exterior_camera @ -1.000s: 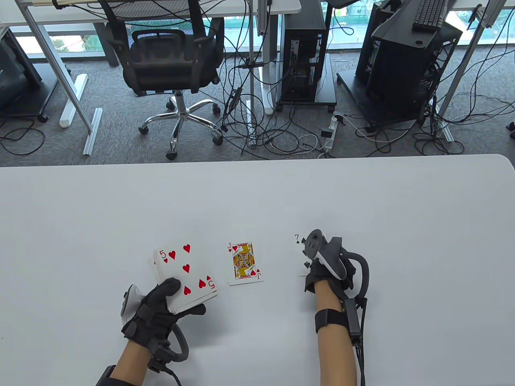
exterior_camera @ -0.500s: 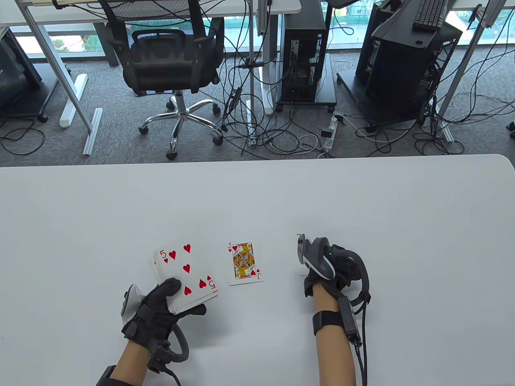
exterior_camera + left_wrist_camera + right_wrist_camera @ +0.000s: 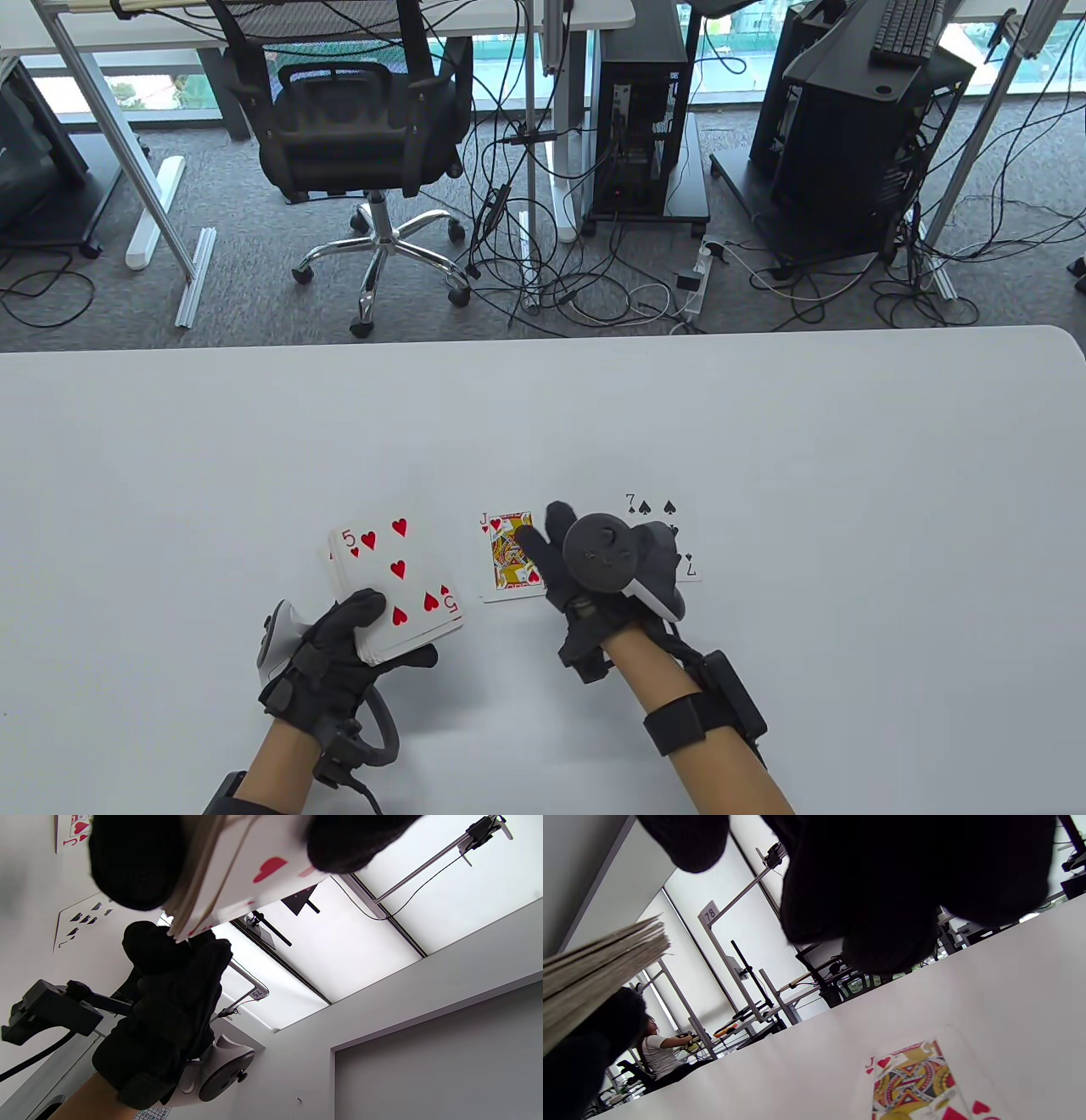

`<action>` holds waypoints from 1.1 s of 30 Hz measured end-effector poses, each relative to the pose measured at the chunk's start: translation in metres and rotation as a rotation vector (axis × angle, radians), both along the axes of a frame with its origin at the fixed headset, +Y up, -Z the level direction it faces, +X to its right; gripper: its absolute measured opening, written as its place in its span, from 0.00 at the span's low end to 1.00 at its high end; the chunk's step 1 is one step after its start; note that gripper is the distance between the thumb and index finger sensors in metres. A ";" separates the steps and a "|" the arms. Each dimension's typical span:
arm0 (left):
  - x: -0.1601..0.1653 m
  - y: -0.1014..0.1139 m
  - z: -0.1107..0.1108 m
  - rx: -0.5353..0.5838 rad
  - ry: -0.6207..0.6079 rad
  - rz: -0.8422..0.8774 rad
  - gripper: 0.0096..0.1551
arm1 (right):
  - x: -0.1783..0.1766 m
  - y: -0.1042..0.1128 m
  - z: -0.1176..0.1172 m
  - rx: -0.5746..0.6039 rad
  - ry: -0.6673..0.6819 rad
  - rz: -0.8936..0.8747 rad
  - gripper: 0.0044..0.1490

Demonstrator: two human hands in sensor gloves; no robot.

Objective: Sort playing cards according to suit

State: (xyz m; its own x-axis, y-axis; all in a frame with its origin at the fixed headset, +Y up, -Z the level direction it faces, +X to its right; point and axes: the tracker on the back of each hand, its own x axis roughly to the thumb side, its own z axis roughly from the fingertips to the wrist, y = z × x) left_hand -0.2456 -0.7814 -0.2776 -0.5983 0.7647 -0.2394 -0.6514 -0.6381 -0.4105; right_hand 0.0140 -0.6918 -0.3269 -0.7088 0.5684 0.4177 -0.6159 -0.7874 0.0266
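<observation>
Sorting cards near the front edge of the table (image 3: 543, 407).
The left hand (image 3: 339, 654) grips the deck (image 3: 394, 590); the right hand (image 3: 585, 577), fingers relaxed and holding nothing, is above the jack of hearts (image 3: 506, 556), beside the seven of spades (image 3: 670, 531).

left hand (image 3: 140, 861) grips deck (image 3: 237, 874) | seven of spades (image 3: 82, 923) flat on table (image 3: 25, 942)

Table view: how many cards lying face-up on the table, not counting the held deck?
2. The jack of hearts lies mid-table, partly under the right hand; the seven of spades lies to its right, partly covered by that hand. None other shows.
</observation>
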 end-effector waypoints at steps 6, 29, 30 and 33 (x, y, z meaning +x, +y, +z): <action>0.000 0.000 -0.001 0.022 -0.016 -0.031 0.37 | -0.045 -0.004 0.024 -0.001 0.165 -0.044 0.54; 0.010 0.001 -0.002 0.071 -0.092 -0.062 0.37 | -0.025 -0.004 0.025 -0.029 0.065 -0.209 0.25; 0.010 0.001 -0.002 0.073 -0.092 -0.058 0.37 | -0.019 -0.002 0.024 -0.020 0.047 -0.206 0.25; 0.010 0.002 -0.002 0.072 -0.081 -0.032 0.37 | -0.003 0.003 0.022 -0.019 0.012 -0.208 0.24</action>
